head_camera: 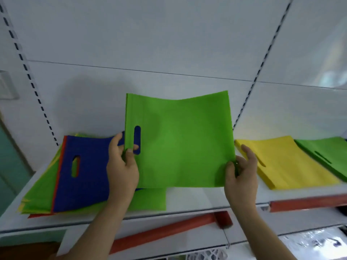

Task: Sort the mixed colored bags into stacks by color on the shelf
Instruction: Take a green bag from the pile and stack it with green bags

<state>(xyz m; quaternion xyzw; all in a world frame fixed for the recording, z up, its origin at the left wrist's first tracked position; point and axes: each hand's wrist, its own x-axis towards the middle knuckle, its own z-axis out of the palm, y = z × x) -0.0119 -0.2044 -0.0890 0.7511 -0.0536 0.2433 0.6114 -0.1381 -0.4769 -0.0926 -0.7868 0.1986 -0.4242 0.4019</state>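
Green bag (180, 141) was up off the shelf (197, 201), held flat: light, floppy non-woven, so edges were the grip. Left hand (123, 166) pinched at 9 o'clock beside the handle slot, right hand (241, 173) at 4. Green stack (326, 152) lay at 3, past the yellow stack (285, 162).

Green stack (326, 154) is cut off at right edge.
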